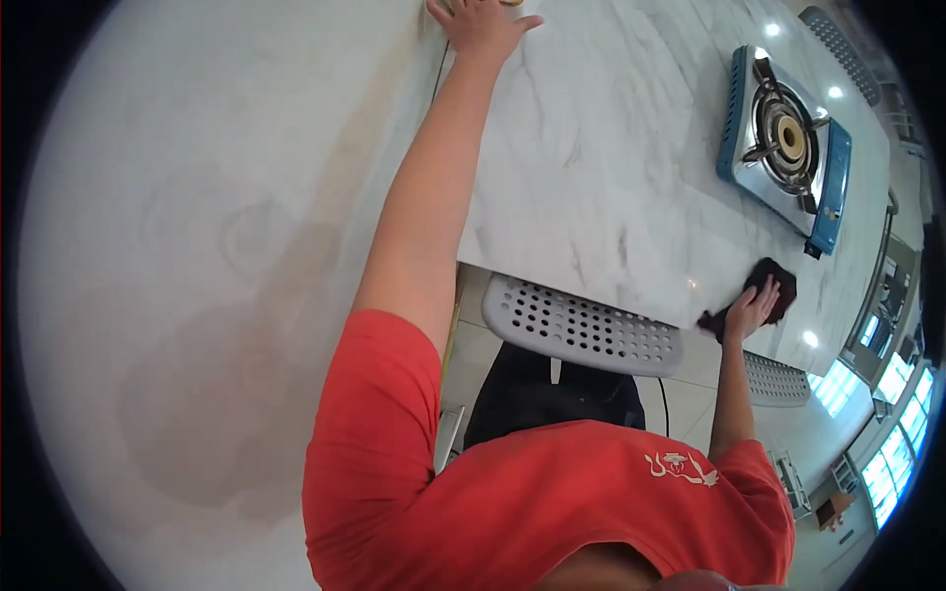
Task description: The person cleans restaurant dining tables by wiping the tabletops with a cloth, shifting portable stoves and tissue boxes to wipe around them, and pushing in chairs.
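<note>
My right hand presses on a dark maroon cloth near the front edge of the white marble-patterned table. The cloth is bunched under the palm and fingers, and one end trails out to the left. My left hand reaches far up to the table's left edge by the wall, with its thumb and fingers spread. A small yellowish rim shows just beyond that hand, mostly cut off by the top of the view; I cannot make out what it is.
A blue and silver single-burner gas stove stands on the table at the right. A grey perforated stool is tucked at the front edge, with another grey seat to its right. A stained white wall runs along the left.
</note>
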